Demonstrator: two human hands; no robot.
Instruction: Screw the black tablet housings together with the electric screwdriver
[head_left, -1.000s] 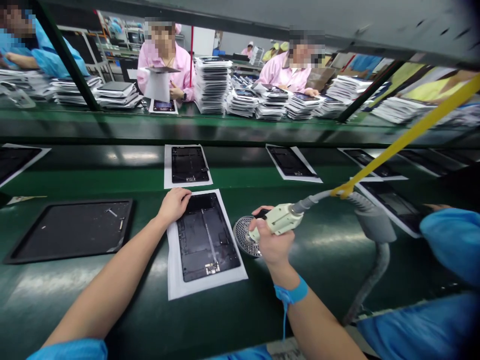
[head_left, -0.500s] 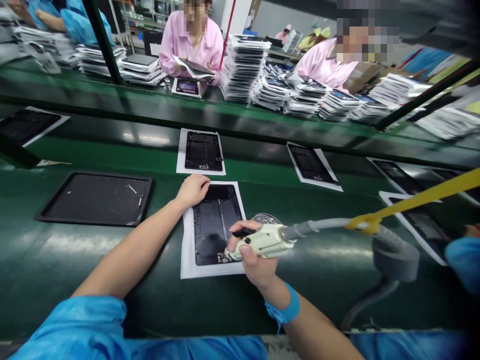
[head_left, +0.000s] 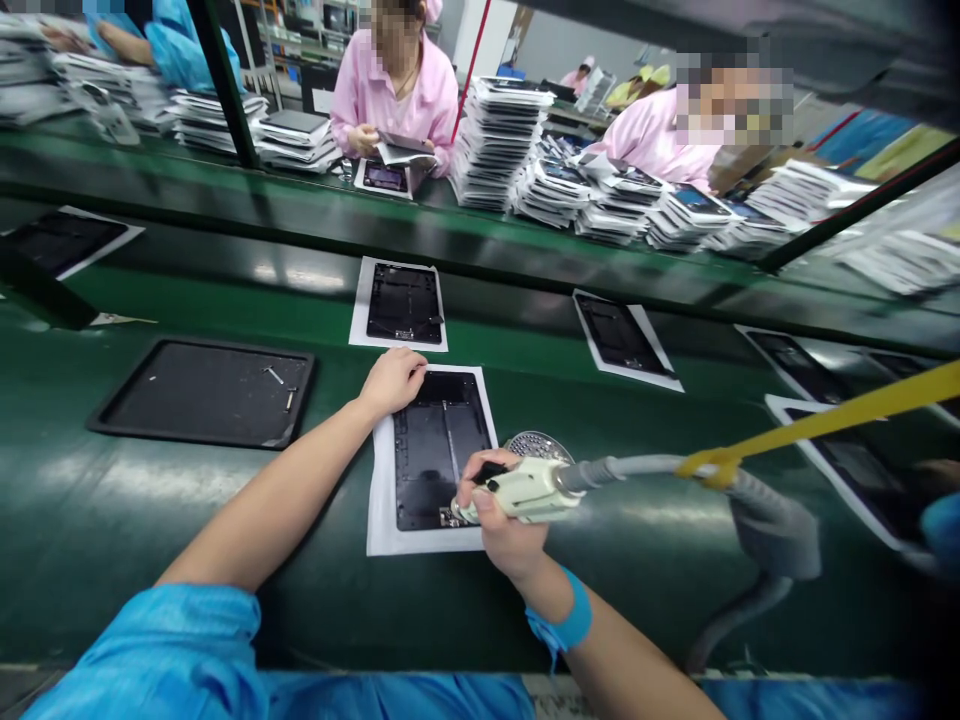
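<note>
Resting the left hand (head_left: 394,382) on the top left corner of a dark tablet shell (head_left: 424,450) lying on a white sheet (head_left: 382,510). Gripping a cream handheld tool (head_left: 536,490) in the right hand (head_left: 514,547) and pointing its front end at a small circuit board (head_left: 448,517) by the shell's lower edge, possibly touching it. Partly covering a perforated metal disc (head_left: 536,444) with the tool, just right of the shell. Trailing a grey hose (head_left: 637,466), tied to a yellow strap (head_left: 847,412), from the tool. Wearing a blue band (head_left: 575,612) on the right wrist. Working at a green bench (head_left: 637,570) near a black tray (head_left: 206,395) with small loose pieces (head_left: 290,400). Facing stacked flat items (head_left: 501,142) and a person in pink (head_left: 401,85).
</note>
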